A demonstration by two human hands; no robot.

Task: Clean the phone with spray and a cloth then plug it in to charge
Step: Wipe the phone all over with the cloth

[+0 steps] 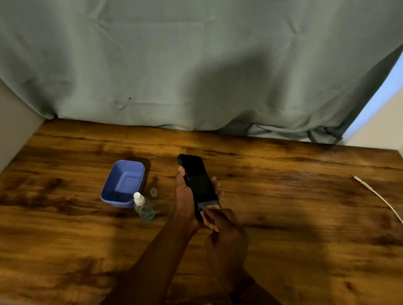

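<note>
The phone (199, 181), a slim black glossy slab, is up off the tabletop (286, 234) near its middle, clasped along its edges by the left hand (186, 197). The right hand (224, 233) pinches at its lower end, perhaps with a cloth; I can't tell. Looks like the wiping step. The clear spray bottle (144, 207) lies uncapped beside the blue plastic tub (123, 184). Next comes the white cable (387, 204) by the right edge, a reach away.
</note>
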